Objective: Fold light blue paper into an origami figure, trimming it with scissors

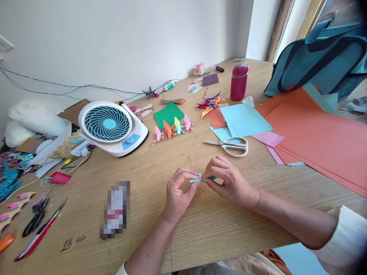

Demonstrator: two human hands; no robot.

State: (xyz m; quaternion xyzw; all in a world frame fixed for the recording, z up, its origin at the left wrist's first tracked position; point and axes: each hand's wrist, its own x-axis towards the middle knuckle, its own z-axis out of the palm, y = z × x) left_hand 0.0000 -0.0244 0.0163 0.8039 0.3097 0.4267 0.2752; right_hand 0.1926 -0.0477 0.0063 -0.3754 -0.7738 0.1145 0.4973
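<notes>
A small piece of folded light-blue paper (196, 180) is pinched between both hands, a little above the wooden table. My left hand (179, 189) grips its left part between thumb and fingers. At its right end, my right hand (226, 179) is closed on it, and the fingers hide much of that side. White-handled scissors (235, 147) lie just beyond my right hand. Several small folded paper figures (168, 129) in pink, orange and green stand in a row farther back, by a green paper sheet (169, 114).
A white fan (110, 126) stands at the back left. Blue paper squares (246, 119), large orange sheets (321, 133), a magenta bottle (239, 82) and a teal bag (321, 57) occupy the right. A red-handled cutting tool (40, 235) and a blurred-out object (115, 210) lie at left.
</notes>
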